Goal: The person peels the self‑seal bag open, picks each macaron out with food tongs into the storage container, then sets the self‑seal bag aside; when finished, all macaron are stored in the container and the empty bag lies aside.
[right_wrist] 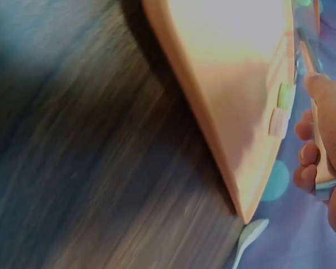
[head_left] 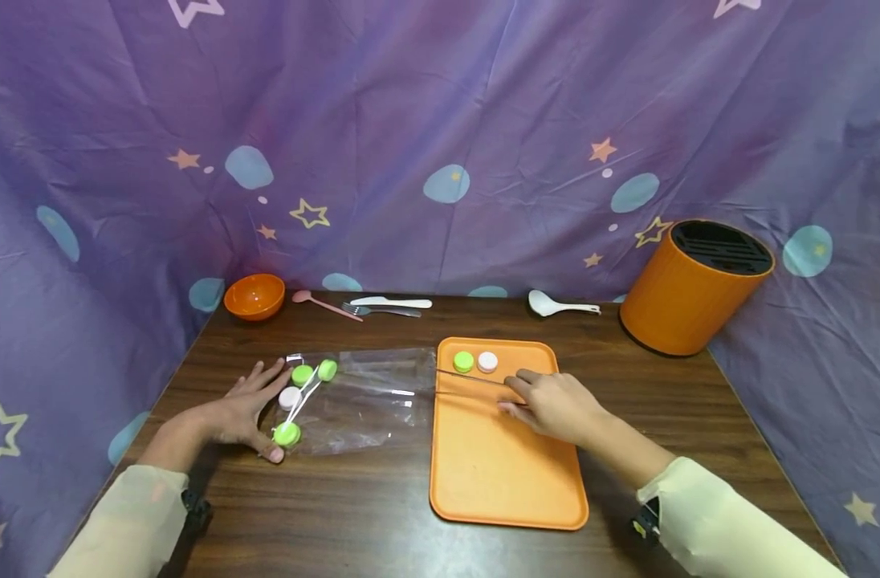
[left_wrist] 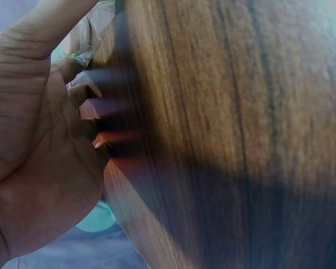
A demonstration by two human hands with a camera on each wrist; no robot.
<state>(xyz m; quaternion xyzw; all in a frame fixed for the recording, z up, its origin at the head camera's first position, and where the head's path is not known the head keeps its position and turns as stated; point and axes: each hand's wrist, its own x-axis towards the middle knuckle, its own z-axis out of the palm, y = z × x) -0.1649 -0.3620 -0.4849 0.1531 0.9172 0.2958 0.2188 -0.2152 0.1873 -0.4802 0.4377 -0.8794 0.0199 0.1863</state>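
Note:
My left hand [head_left: 255, 405] lies flat with straight fingers on the left edge of a clear plastic bag [head_left: 368, 397] on the wooden table. Inside the bag are three green caps [head_left: 287, 434] and a white cap [head_left: 290, 397]. My right hand [head_left: 527, 393] grips thin metal tongs [head_left: 469, 379] over the orange tray [head_left: 498, 474], their tips pointing left towards the bag. A green cap [head_left: 463, 361] and a white cap [head_left: 487, 361] sit at the tray's far end. The right wrist view shows the tray [right_wrist: 241, 84] edge-on with both caps [right_wrist: 285, 95] near my curled fingers [right_wrist: 305, 151].
Along the back edge lie an orange bowl [head_left: 254, 295], a pink spoon [head_left: 324, 304], a fork [head_left: 382, 310], a white utensil [head_left: 393, 302] and a white spoon [head_left: 559, 305]. An orange slotted cylinder [head_left: 693, 285] stands at the back right. Purple starred cloth surrounds the table.

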